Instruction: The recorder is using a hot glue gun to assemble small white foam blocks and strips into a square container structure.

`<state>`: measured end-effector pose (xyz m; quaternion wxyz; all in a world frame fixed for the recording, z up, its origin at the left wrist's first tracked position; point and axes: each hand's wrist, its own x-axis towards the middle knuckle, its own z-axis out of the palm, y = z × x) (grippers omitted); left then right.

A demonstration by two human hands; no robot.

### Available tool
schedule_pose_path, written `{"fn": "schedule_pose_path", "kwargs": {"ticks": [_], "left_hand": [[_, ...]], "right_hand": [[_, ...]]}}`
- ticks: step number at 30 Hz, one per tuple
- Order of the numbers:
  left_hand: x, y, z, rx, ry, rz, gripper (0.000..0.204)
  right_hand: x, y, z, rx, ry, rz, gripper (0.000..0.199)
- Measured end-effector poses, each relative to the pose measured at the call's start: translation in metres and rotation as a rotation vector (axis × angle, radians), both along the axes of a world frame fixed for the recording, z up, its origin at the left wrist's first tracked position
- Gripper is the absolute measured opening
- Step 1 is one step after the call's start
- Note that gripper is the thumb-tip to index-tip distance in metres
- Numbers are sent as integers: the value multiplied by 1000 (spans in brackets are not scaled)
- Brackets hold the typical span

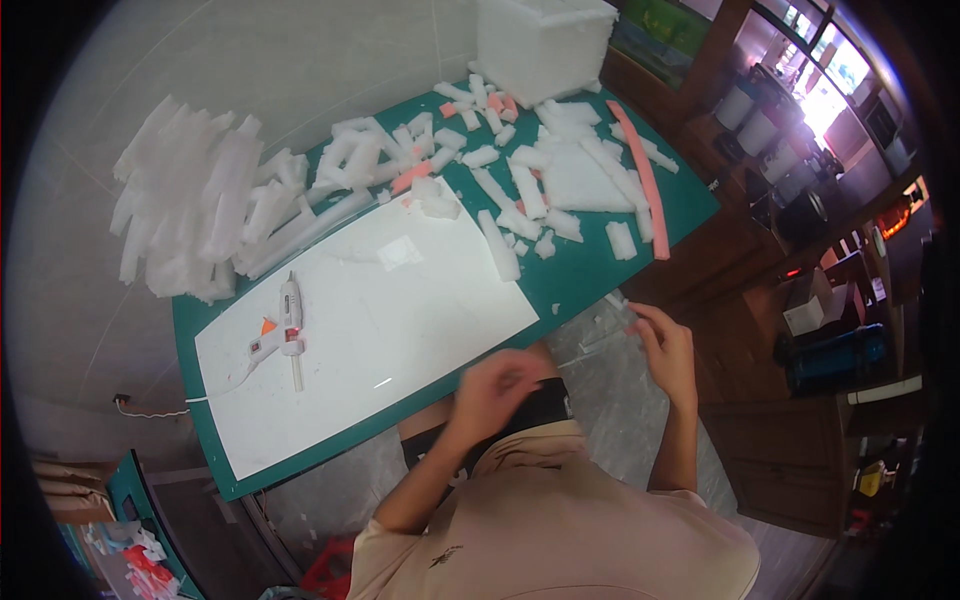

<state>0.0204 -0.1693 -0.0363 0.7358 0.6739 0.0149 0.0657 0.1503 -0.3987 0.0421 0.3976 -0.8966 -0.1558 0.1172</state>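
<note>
My left hand [497,388] is over my lap by the table's front edge, its curled fingers smeared by motion. I cannot make out whether anything is in it. Off the table's right front side, my right hand [667,350] is raised with thumb and forefinger pinched. A small whitish piece [617,300] shows at those fingertips; its kind is unclear. On the white sheet [430,300] lies a white hot glue gun [291,310] with an orange trigger and a glue stick sticking out behind. A white foam scrap [436,205] rests at the sheet's far corner.
Cut white foam strips [190,190] are heaped at the left end of the green table [580,285]. More pieces cover its far side, near a long pink foam strip [645,180]. A large white foam block [545,50] stands behind. Wooden cabinets [790,440] are at right.
</note>
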Motion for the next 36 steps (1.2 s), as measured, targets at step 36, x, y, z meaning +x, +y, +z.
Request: {"fn": "schedule_pose_path", "kwargs": {"ticks": [36], "left_hand": [[60,-85,-152,-75,189,-329,34]], "right_hand": [[95,-21,-47,238,-412,-61,25]]}}
